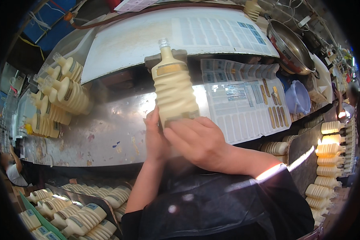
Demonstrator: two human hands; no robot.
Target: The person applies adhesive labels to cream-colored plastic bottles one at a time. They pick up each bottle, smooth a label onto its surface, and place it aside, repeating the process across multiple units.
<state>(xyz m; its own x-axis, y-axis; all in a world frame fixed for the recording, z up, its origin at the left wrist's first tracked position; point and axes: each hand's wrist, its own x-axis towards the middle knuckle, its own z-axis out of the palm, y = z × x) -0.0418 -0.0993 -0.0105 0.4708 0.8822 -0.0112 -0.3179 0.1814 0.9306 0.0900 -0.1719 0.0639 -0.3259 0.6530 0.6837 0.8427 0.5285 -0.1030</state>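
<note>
A cream-coloured ribbed bottle (175,90) with a clear glass-like neck leans away from me, its upper part against a dark rest (152,61) at the board's edge. A gold-toned label (172,69) sits on its shoulder. My left hand (155,134) is closed around the bottle's lower left side, thumb up along it. Across its lower front lies my right hand (202,138), fingers bent together and pressing by a dark strip (182,117), partly covered. To the right, a backing sheet (244,108) carries several gold and dark strip labels (277,116).
More cream bottles (70,94) stand at the table's left. A white board (132,40) slopes behind. A lilac bucket (298,97) and a large pan (290,46) are at right. Bottles fill crates (84,220) at lower left and rows (328,160) at right. Other people are at the far edges.
</note>
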